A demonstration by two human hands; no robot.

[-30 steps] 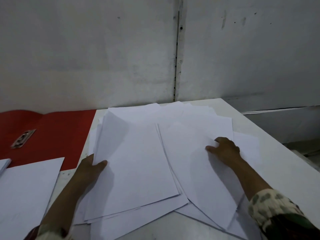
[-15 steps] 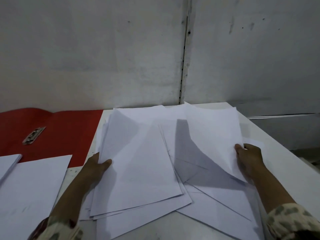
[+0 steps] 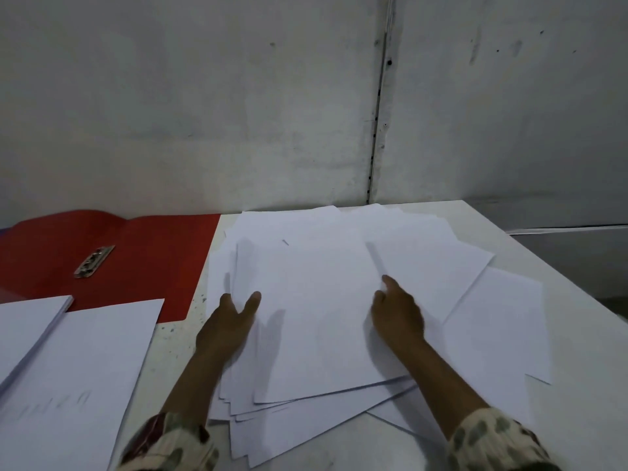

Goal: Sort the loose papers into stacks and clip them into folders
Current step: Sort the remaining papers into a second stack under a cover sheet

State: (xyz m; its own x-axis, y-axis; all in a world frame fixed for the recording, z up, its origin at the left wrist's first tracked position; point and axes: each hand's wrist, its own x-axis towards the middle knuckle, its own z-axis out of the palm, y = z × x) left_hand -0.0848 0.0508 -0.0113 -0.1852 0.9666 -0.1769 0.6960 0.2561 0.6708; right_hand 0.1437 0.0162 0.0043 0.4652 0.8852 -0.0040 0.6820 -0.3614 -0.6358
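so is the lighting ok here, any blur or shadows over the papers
Head view: dim, bluish light; both hands, left hand and right hand, cast soft shadows on the loose papers; wide-angle bending at the edges; faint writing on the near-left sheet is unreadable.

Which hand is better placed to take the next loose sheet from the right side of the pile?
Probably the right hand. Its fingertips already rest beside the loose sheet lying askew on the right. The left hand holds the left edge of the gathered stack, so it steadies the stack.
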